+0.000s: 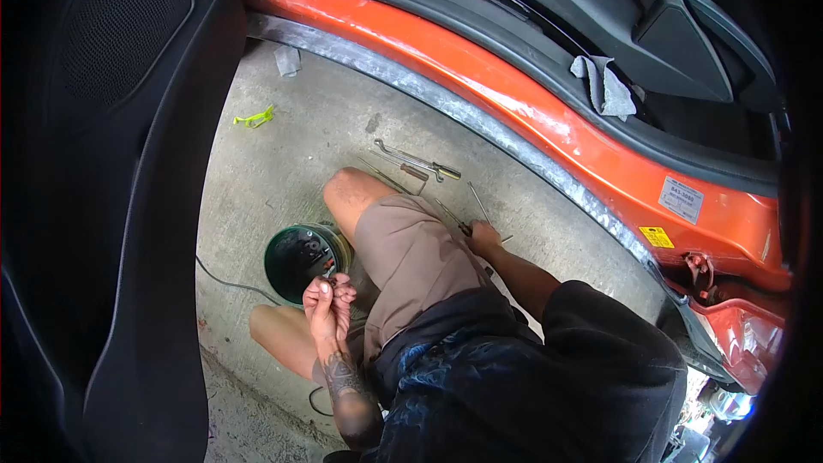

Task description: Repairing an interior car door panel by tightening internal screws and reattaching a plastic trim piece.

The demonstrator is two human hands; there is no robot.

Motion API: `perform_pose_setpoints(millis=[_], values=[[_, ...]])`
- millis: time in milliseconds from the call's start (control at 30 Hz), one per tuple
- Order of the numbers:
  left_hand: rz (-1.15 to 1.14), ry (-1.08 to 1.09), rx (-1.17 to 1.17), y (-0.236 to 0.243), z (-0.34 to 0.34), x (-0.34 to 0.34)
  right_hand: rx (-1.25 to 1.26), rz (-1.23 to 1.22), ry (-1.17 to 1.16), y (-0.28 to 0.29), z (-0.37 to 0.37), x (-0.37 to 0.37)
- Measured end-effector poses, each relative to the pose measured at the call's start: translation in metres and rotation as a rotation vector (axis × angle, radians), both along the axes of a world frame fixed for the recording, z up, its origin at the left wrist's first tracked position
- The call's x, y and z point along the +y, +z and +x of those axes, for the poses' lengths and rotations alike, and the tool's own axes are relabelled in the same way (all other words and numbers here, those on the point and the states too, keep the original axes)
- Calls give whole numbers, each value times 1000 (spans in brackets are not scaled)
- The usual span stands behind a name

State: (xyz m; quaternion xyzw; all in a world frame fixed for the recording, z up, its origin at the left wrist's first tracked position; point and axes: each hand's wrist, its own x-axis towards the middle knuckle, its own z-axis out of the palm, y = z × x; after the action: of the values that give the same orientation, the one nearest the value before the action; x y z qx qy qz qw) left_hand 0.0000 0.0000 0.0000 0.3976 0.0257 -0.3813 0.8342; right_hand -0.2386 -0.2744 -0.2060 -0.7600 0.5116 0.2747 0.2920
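Note:
My left hand (333,302) is closed in a pinch above the rim of a dark green bucket (267,264). A small dark piece shows at its fingertips, too small to name. Inside the bucket, near those fingers, are small silver and red bits. My right hand (485,237) is down at the concrete floor beside my knee, touching or very near a thin metal rod (477,199) and a screwdriver (452,215). Its fingers are too small and hidden to read. Farther off lie a bent wrench (403,157), a yellow-and-black handle (447,172) and a brown-handled tool (415,173).
An orange car sill (446,77) curves across the far side, with a grey rag (604,86) on it. The open black door (163,206) stands at left. A yellow-green strap (255,117), a paper scrap (288,61) and a cable (236,283) lie on the floor.

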Motion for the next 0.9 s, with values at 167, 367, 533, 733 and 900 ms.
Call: perform_pose_setpoints(millis=[167, 367, 533, 733, 900], values=[[-53, -74, -4, -10, -1, -1, -146, 328, 107, -6, -9, -26], [-125, 113, 68, 11, 2, 11, -399, 19, -127, -31, 4, -24], [-138, 102, 96, -4, -10, 7, -874, 36, -369, -1, 34, -26], [-169, 152, -114, 54, -2, 6, -980, 112, 86, 209, 134, -8], [-128, 376, -506, 142, 17, 14, -1017, 168, 379, 350, 162, 30]])
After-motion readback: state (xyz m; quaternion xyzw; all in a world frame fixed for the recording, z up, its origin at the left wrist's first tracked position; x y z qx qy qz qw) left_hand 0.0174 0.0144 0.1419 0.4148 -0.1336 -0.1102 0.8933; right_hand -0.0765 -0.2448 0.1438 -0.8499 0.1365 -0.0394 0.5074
